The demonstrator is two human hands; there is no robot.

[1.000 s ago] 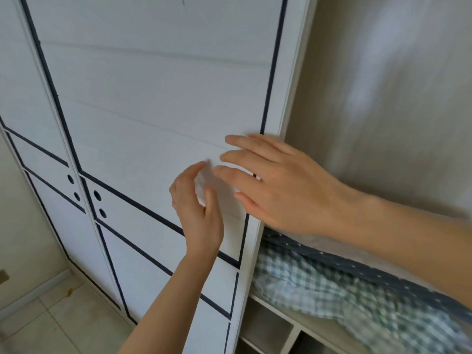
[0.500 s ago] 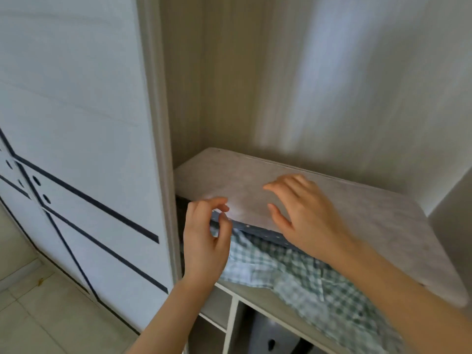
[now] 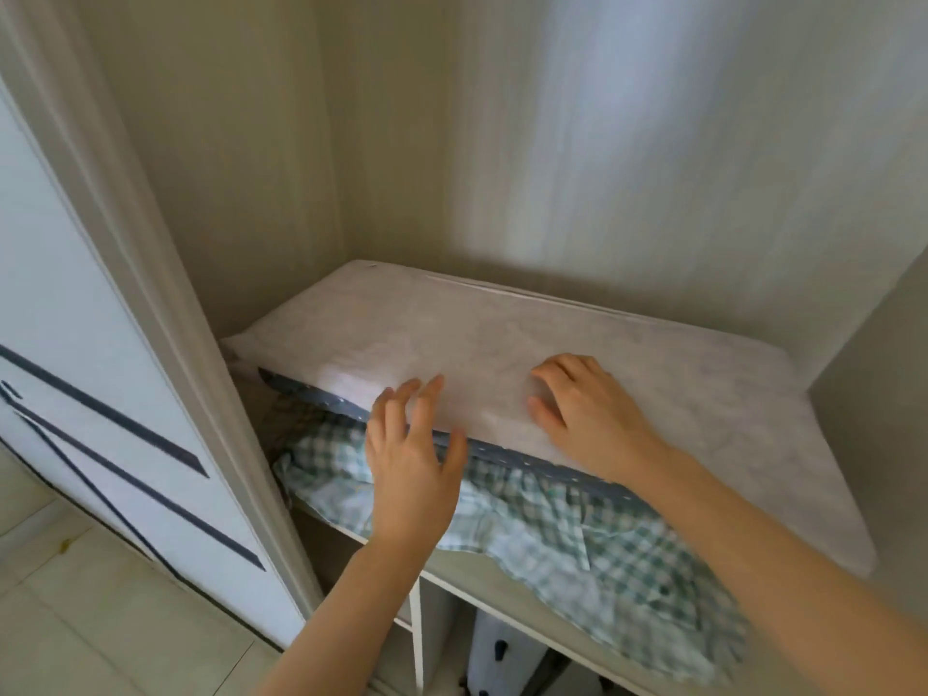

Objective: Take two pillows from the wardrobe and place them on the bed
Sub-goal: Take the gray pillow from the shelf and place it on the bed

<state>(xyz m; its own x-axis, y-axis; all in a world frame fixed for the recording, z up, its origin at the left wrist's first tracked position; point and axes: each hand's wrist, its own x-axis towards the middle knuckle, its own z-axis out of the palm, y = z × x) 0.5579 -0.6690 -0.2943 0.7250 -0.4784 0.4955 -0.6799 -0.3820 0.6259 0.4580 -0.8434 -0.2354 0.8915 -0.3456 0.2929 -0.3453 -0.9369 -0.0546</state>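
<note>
Flanking pillow (image 3: 502, 339): sliding door (image 3: 75, 394); checked cloth (image 3: 577, 535) beneath

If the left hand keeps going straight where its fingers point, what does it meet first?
Most likely the front edge of the pale pillow: the left hand is open, fingertips almost at it. Depth is unclear; they may already touch.

Two arms of the person are in view, and both are bare: no sleeve covers either forearm up to the lower edge of the picture. The left hand (image 3: 412, 474) has no ring, no glove and no watch or band at the wrist. The right hand (image 3: 587, 419) is also without any ring, glove or bracelet. The fingers (image 3: 401, 409) are slim, and the nails look short and unpainted, though the picture is a little blurred.
</note>
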